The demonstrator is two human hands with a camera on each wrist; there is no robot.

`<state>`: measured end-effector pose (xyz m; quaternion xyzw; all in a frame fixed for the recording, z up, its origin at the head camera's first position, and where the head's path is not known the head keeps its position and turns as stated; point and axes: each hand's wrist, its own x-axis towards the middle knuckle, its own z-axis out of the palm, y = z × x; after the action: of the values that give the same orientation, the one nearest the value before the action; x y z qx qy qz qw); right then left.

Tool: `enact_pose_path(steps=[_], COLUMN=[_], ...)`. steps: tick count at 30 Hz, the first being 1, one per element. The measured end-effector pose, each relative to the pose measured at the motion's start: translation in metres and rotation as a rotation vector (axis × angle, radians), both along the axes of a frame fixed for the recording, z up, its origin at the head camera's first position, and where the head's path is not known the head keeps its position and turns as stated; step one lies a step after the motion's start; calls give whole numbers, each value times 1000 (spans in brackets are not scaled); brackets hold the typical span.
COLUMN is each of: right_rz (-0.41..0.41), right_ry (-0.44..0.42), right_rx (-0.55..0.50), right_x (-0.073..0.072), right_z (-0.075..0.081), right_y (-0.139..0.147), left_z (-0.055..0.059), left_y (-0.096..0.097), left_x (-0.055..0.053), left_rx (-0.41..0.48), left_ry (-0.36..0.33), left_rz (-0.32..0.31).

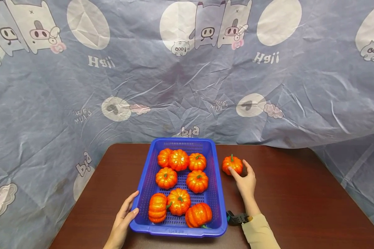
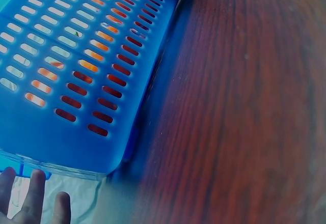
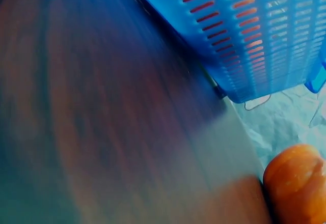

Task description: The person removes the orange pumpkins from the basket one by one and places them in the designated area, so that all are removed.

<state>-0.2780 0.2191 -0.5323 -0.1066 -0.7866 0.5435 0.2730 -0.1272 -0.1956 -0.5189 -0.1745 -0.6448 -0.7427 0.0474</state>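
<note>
An orange pumpkin [image 1: 231,164] with a green stem is held by the right hand [image 1: 247,183], its thumb on the near side and a finger curved round the right. It is placed just to the right of a blue basket [image 1: 179,231], towards the far end of a brown table [image 1: 286,193]; whether the tabletop is touched by it cannot be told.

The basket's left side, towards its near end, is touched by the left hand [image 1: 119,223], whose fingers are extended and loose, with nothing clenched in them. Inside the basket, eight more pumpkins [image 1: 197,181] are held (all orange and shiny): three at the far end, two across the middle and three at the near end. Of the near three, the left and right ones are tipped on their sides.

The right forearm is covered by a beige sleeve [image 1: 259,232], and a black strap [image 1: 237,218] is worn at that wrist. Behind the table, a wrinkled grey-blue cloth [image 1: 174,90] is hung, printed with cartoon pigs and pale ovals.
</note>
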Motion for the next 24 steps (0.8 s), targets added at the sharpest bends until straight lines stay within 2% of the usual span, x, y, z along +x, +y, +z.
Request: enact_pose_path(steps=[4,8,16,18,24], right_rz=[-1,43,145,196,335], right_ry=[59,125,210,224,218], right_rx=[17,-8,-33,-36,1], right_x=[3,6,26,34,43], right_z=[8,22,76,94,119], right_y=[-3,-9,-25,-29,-38], left_z=[4,5,5,4,5], left_y=[0,0,0,1,1], left_x=[1,2,1,1,2], left_rx=[20,29,16,14,7], left_ry=[-1,15,8,10,-2], left_rz=[-31,-47,-33,-28,-8])
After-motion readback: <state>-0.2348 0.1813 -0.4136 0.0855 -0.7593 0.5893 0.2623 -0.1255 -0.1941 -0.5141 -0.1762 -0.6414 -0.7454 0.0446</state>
